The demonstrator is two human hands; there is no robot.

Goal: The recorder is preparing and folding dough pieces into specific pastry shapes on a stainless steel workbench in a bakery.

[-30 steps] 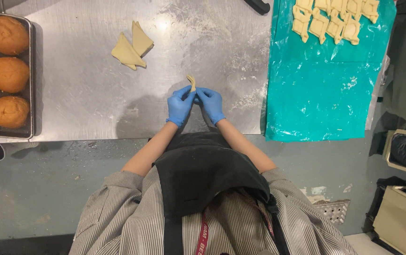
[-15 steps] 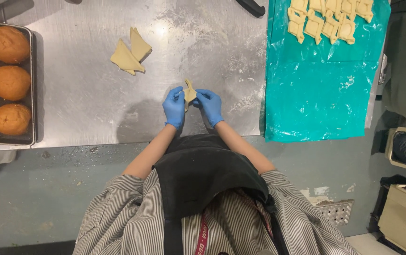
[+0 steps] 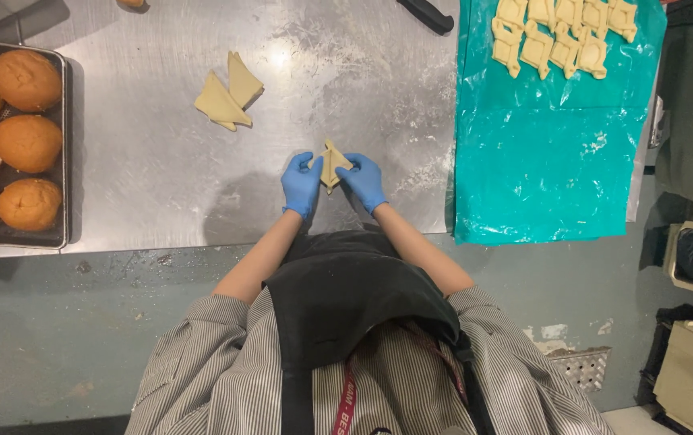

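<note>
Hands: left hand [image 3: 301, 184] and right hand [image 3: 362, 180] pinch dough piece [image 3: 331, 163] | dough: pale, triangular, folded

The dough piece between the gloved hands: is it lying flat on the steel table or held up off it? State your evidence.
Held up. The dough piece is pinched between the left hand and right hand above the steel table.

Blue-gloved hands [image 3: 332, 184], pale yellow dough piece [image 3: 331, 165], teal sheet [image 3: 548, 153], orange-brown buns [image 3: 26, 80], grey-striped shirt [image 3: 201, 370]
</note>
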